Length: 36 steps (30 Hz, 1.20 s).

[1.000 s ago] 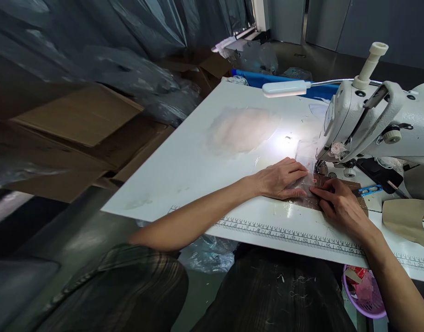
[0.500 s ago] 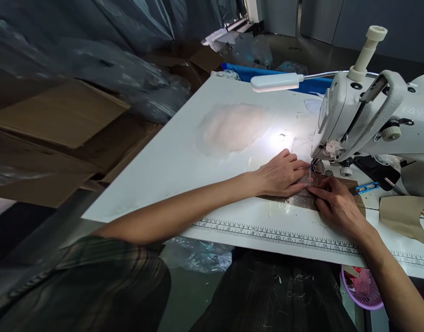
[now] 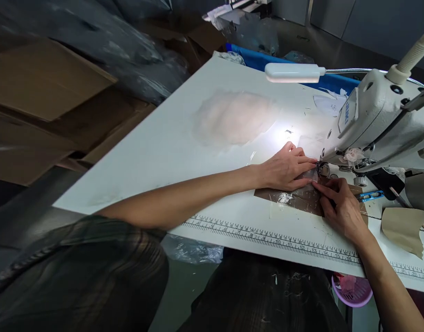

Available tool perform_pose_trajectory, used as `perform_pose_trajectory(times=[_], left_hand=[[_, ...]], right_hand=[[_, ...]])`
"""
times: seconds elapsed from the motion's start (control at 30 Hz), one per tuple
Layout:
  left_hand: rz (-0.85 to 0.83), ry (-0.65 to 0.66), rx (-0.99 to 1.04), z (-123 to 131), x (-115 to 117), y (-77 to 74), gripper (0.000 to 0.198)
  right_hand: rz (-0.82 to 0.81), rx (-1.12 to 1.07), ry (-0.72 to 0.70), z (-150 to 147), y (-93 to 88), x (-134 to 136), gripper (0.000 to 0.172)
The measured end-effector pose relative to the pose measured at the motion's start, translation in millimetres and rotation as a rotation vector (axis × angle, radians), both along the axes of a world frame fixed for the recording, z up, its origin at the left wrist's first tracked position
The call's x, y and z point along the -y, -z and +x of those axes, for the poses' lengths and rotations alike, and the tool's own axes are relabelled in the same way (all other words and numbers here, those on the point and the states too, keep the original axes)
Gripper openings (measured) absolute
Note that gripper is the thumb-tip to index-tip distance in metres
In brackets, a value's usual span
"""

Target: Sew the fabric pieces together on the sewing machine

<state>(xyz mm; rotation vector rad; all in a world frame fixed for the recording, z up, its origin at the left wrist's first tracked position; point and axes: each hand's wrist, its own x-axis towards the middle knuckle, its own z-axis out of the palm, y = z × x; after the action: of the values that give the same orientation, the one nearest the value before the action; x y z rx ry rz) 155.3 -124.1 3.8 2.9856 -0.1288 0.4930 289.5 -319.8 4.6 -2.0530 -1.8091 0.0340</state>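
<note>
My left hand point(image 3: 284, 168) lies palm down with its fingers stretched out over a piece of thin sheer fabric point(image 3: 311, 174). Its fingertips are close to the presser foot point(image 3: 319, 166) of a white sewing machine point(image 3: 366, 110). On the near side of the foot, my right hand point(image 3: 343, 210) is bent, with thumb and index finger drawn together at the fabric's edge. A flat brown sheet point(image 3: 293, 198) lies under both hands on the white table point(image 3: 163, 170). The fabric is partly hidden by my fingers, and the needle cannot be made out.
A white lamp point(image 3: 295, 73) lights the sewing area. Right of my right hand lie blue thread snips point(image 3: 371, 195), a dark phone point(image 3: 386, 182) and an olive fabric scrap point(image 3: 403, 228). Cardboard boxes point(image 3: 49, 78) stand left. A purple basket point(image 3: 359, 297) sits below the table's edge.
The view has shifted, so the machine appears farther right and larger. Both hands stay beside the presser foot, with the left still flat and the right still at the fabric edge.
</note>
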Motion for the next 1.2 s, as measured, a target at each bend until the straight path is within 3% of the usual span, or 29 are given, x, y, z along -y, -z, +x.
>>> perform_pose_trajectory(times=[0.3, 0.67, 0.83, 1.07, 1.2], left_hand=[[-0.071, 0.013, 0.049, 1.8, -1.7, 5.4, 0.035], [0.028, 0.008, -0.013, 1.0, 0.7, -2.0, 0.037], [0.047, 0.056, 0.07, -3.3, -3.3, -8.0, 0.042], [-0.125, 0.256, 0.092, -5.3, 0.8, -7.3, 0.022], [-0.168, 0.27, 0.078, -5.2, 2.9, -2.9, 0.019]], right_hand=[[0.044, -0.05, 0.023, 0.3, 3.6, -1.9, 0.038], [0.05, -0.063, 0.043, 1.1, 7.1, -1.8, 0.038], [0.06, -0.068, 0.048, 1.9, 9.3, -1.7, 0.038], [0.046, -0.06, 0.072, 0.7, 6.8, -2.2, 0.039], [0.058, -0.069, 0.084, 0.1, 7.5, -2.8, 0.039]])
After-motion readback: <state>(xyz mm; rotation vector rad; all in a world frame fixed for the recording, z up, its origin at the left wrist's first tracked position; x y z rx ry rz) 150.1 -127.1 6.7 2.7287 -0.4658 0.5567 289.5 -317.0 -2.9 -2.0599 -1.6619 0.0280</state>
